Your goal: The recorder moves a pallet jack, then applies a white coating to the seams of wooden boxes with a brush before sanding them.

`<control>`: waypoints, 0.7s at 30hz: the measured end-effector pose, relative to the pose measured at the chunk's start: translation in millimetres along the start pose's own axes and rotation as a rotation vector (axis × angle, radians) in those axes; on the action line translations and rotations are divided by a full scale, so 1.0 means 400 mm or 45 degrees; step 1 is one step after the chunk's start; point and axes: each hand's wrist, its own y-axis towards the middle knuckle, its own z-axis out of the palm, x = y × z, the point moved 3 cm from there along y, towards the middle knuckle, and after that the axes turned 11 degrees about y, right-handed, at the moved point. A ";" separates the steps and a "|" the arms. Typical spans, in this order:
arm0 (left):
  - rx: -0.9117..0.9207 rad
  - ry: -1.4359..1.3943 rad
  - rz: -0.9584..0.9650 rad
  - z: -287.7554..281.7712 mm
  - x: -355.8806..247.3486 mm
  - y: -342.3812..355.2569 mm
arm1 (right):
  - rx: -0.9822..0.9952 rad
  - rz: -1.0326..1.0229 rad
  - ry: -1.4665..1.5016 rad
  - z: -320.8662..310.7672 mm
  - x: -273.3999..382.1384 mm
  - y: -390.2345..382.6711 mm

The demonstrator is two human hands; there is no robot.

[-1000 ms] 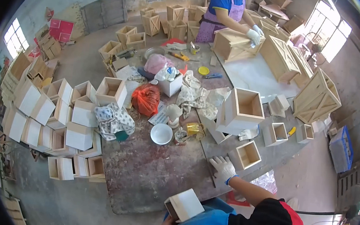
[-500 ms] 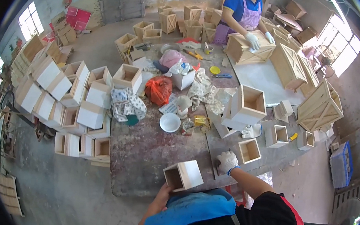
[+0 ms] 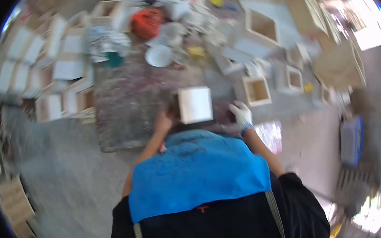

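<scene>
Head view, blurred: the person's bare left hand (image 3: 163, 122) grips the left side of a pale wooden box (image 3: 195, 104), fingers clamped on it, just above the blue apron (image 3: 199, 175). The white-gloved right hand (image 3: 240, 115) sits just beside the box's right edge; whether its fingers close on anything cannot be told. More open wooden boxes (image 3: 257, 90) and a white bowl (image 3: 159, 55) lie on the stained worktable (image 3: 127, 108).
</scene>
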 end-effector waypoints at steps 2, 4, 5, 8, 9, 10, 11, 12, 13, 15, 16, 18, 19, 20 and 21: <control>-0.339 -0.025 0.031 -0.119 -0.138 -0.070 | -0.136 0.589 0.742 0.025 0.000 -0.020; -0.303 -0.157 0.076 -0.096 -0.129 -0.033 | -0.181 0.584 0.750 0.006 0.023 -0.032; -0.284 -0.299 0.092 -0.090 -0.106 -0.036 | -0.195 0.588 0.747 0.013 0.023 -0.058; -0.207 -0.545 0.016 -0.118 -0.126 -0.061 | -0.231 0.617 0.739 0.047 0.022 -0.114; -0.166 -0.679 -0.066 -0.133 -0.150 -0.064 | -0.243 0.618 0.711 0.058 0.023 -0.126; -0.138 -0.834 -0.152 -0.127 -0.176 -0.063 | -0.240 0.608 0.663 0.046 0.025 -0.124; -0.136 -0.832 -0.158 -0.122 -0.193 -0.047 | -0.240 0.615 0.662 0.036 0.027 -0.114; -0.019 -0.840 -0.118 -0.118 -0.207 -0.032 | -0.241 0.608 0.686 0.034 0.031 -0.106; 0.098 -0.848 -0.077 -0.115 -0.220 -0.020 | -0.243 0.599 0.710 0.032 0.037 -0.096; 0.223 -0.839 -0.033 -0.122 -0.244 -0.026 | -0.257 0.592 0.748 0.029 0.055 -0.083; 0.237 -0.801 0.039 -0.136 -0.278 -0.048 | -0.261 0.575 0.789 0.023 0.078 -0.075; 0.261 -0.732 0.179 -0.173 -0.347 -0.100 | -0.259 0.537 0.864 0.008 0.122 -0.059; 0.267 -0.719 0.172 -0.195 -0.360 -0.131 | -0.265 0.547 0.875 0.004 0.135 -0.068; 0.255 -0.725 0.233 -0.217 -0.376 -0.158 | -0.238 0.562 0.922 0.000 0.144 -0.071; 0.243 -0.730 0.293 -0.237 -0.391 -0.182 | -0.211 0.577 0.969 -0.001 0.148 -0.074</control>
